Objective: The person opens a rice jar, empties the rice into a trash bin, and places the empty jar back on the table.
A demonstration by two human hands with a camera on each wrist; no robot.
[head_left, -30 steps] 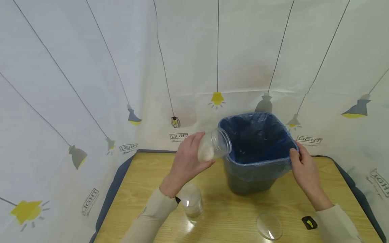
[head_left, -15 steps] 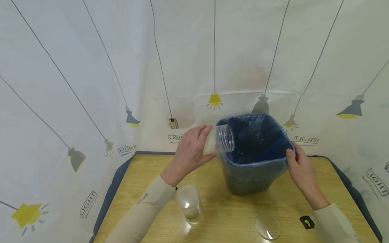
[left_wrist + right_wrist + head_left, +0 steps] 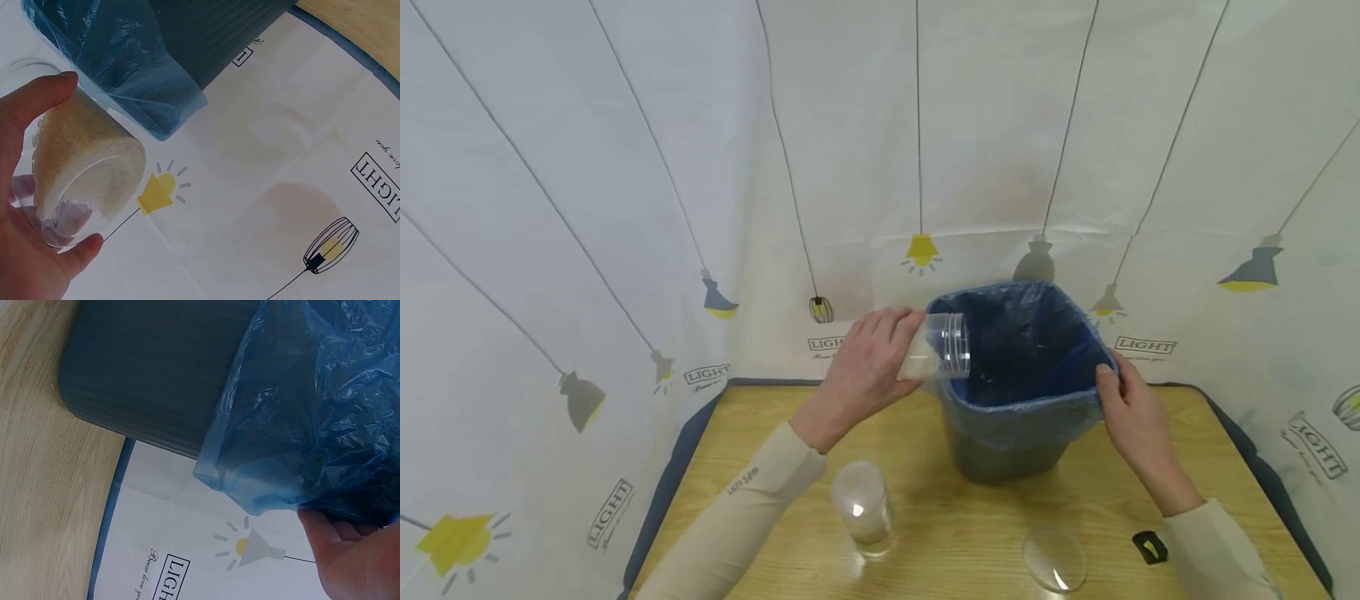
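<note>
My left hand grips a clear jar tipped on its side. Pale grains, looking like rice, lie inside the jar, seen best in the left wrist view. The jar's threaded mouth reaches over the left rim of a grey trash bin. A blue plastic liner covers the bin's inside and folds down over its rim. At the bin's right corner my right hand pinches the lined rim between thumb and fingers. The bin's floor is too dark to make out.
A second clear jar stands on the wooden table below my left forearm. To its right lies a clear round lid. A small black item with a yellow-green mark is beside my right sleeve. Lamp-printed sheeting surrounds the table.
The jar has tipped from a slant to nearly level, its mouth turning into the bin's opening. My right hand keeps its hold on the rim. The head view has shifted slightly.
</note>
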